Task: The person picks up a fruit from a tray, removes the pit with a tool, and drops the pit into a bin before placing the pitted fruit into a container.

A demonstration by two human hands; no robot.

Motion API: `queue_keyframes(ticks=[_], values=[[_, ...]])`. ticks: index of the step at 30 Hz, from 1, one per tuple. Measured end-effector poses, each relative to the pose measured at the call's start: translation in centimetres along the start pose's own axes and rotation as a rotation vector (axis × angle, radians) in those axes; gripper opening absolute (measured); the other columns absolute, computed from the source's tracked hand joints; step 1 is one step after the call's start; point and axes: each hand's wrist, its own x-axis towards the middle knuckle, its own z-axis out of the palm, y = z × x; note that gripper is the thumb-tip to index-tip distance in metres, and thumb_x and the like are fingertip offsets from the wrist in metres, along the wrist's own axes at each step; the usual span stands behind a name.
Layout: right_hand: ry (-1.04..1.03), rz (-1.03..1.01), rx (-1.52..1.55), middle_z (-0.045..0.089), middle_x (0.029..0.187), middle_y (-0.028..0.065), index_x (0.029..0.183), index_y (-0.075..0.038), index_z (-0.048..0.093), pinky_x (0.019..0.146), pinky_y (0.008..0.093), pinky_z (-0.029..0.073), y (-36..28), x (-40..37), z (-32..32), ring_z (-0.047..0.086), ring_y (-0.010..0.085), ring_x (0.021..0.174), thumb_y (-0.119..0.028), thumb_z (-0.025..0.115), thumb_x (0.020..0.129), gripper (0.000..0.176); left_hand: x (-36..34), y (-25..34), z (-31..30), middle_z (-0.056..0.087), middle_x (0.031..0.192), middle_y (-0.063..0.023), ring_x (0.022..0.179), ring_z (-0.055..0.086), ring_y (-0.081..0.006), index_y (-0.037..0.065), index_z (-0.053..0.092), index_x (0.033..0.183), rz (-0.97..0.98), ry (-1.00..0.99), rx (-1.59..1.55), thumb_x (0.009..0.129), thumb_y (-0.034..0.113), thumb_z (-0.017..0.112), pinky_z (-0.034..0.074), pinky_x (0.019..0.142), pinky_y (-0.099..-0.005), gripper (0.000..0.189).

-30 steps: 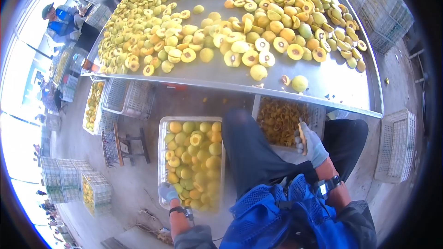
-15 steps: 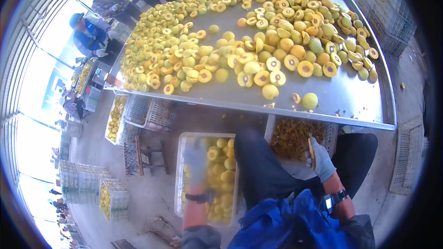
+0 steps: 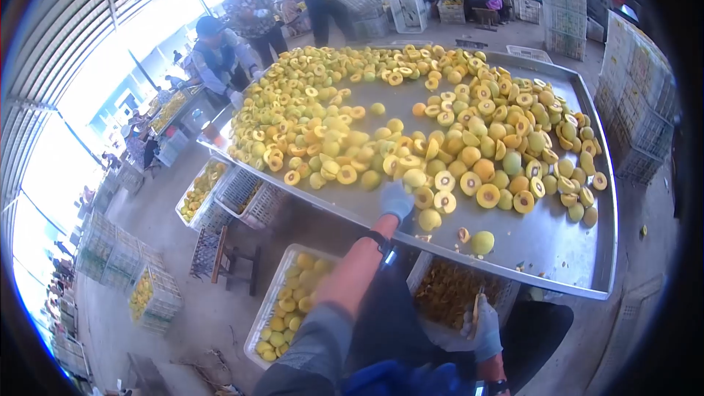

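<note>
My left hand (image 3: 397, 202), in a grey glove, reaches over the near edge of the metal table, beside the yellow peach halves (image 3: 444, 201). Its fingers are mostly hidden by the back of the hand, and whether they grip a fruit does not show. Low over my lap, my gloved right hand (image 3: 486, 337) is closed around a slim wooden-handled tool (image 3: 475, 314). Beneath that tool, a crate of brown peach pits (image 3: 453, 290) stands between my legs. A whole-looking yellow peach (image 3: 482, 243) lies near the table's front edge.
The raised-rim metal table (image 3: 543, 268) bears a large heap of peach halves. A white crate of yellow fruit (image 3: 258, 334) stands left of my legs. More crates (image 3: 253, 202) and a small stool (image 3: 233, 260) are beyond it. Co-workers (image 3: 216, 59) are at the far left.
My left hand has moved from the fruit crate up to the table's near edge. My right hand still holds the tool over the pits. The view has tilted up, showing more people behind.
</note>
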Motion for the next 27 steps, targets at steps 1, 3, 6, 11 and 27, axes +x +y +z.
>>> queue_keyframes(ticks=[1,3,6,11,27], values=[[-0.013,-0.001,0.008,0.054,0.063,0.0053,0.095,-0.009,0.055,0.035,0.0328,0.043,-0.1,0.0,0.2,0.050,0.0171,0.040,-0.055,0.053,0.101,0.046,0.0,-0.1,-0.2,0.069,0.103,-0.0247,0.099,0.065,-0.0418,0.002,0.067,0.104,-0.020,0.024,-0.031,0.081,0.034,0.073,0.051,0.087,-0.0499,0.040],[-0.010,0.043,0.051,0.054,0.062,0.0048,0.094,-0.009,0.056,0.034,0.0328,0.042,-0.5,-0.4,0.9,0.050,0.0174,0.039,-0.053,0.052,0.101,0.045,0.1,-0.8,-0.8,0.070,0.100,-0.0238,0.097,0.066,-0.0416,0.003,0.067,0.103,0.000,-0.029,-0.077,0.080,0.033,0.073,0.052,0.086,-0.0498,0.038],[-0.019,-0.046,-0.084,0.054,0.061,0.0047,0.094,-0.008,0.056,0.034,0.0324,0.042,0.0,-0.5,0.9,0.049,0.0172,0.039,-0.053,0.052,0.101,0.045,0.0,-1.6,-0.5,0.072,0.093,-0.0191,0.090,0.070,-0.0360,0.001,0.068,0.104,-0.049,-0.052,-0.245,0.081,0.029,0.074,0.054,0.080,-0.0447,0.036],[-0.043,-0.174,0.052,0.054,0.062,0.0029,0.097,-0.007,0.057,0.035,0.0275,0.041,-1.2,-1.7,1.0,0.048,0.0135,0.040,-0.048,0.051,0.104,0.042,-5.4,1.3,-3.2,0.071,0.104,-0.0132,0.089,0.070,-0.0228,0.000,0.063,0.123,-0.196,-0.281,-1.005,0.089,0.018,0.067,0.056,0.074,-0.0341,0.039],[0.057,-0.750,-0.207,0.068,0.093,0.0096,0.117,0.001,0.062,0.074,0.0308,0.052,-3.9,-7.0,3.0,0.065,0.0169,0.082,-0.019,0.059,0.100,0.027,-25.2,14.3,-4.9,0.067,0.113,-0.0075,0.102,0.065,-0.0173,0.002,0.058,0.125,-0.566,-0.823,-1.570,0.100,0.014,0.061,0.054,0.088,-0.0309,0.028]])
